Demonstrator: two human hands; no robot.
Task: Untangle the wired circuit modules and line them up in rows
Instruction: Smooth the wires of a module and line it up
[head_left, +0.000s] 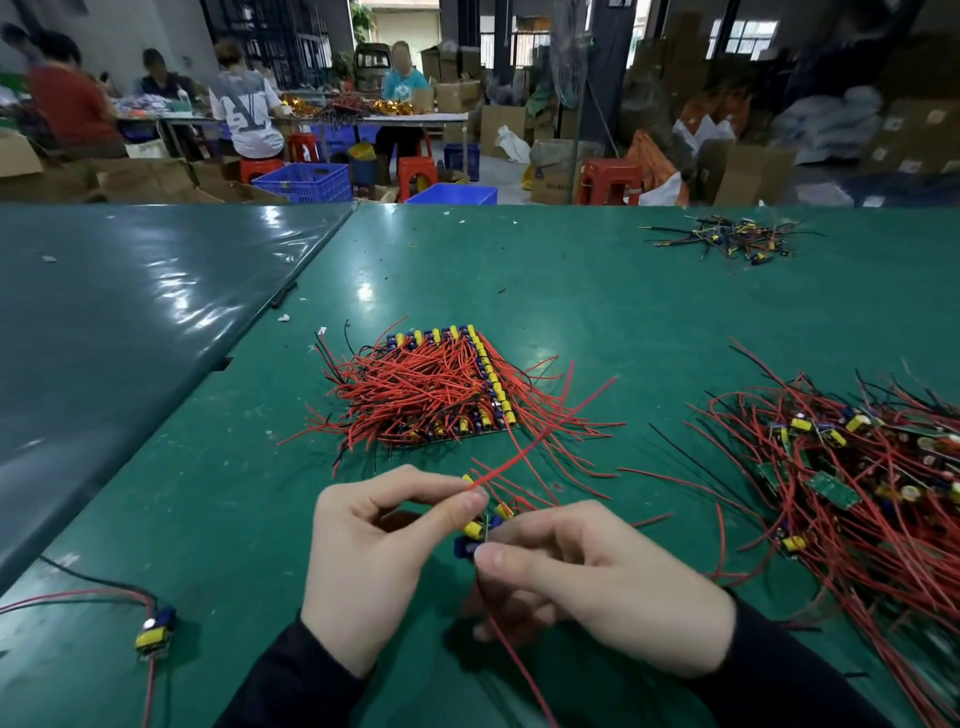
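Green-covered desk (208, 519), glossy and scuffed. Near its middle, a neat square block of lined-up circuit modules (457, 384) with yellow and blue parts along the far and right edges, red leads fanned over the top and to both sides. Nearer than that block, both hands close together above the desk: left hand (379, 561) with thumb and forefinger in a narrow grip, pinching a long red wire (540, 441) that slants up and to the right over the block's near corner; right hand (602, 582) with fingers curled, grip closed around a small wired circuit module (472, 535) with yellow and blue components, red lead trailing down below the palm. Right of the block, a large tangled heap of red-wired modules (852, 483). Beyond the block to the right, a small dark pile of wire scraps (727, 241). Left of the hands, a lone module with red and black leads (156, 629) lying flat on the desk.
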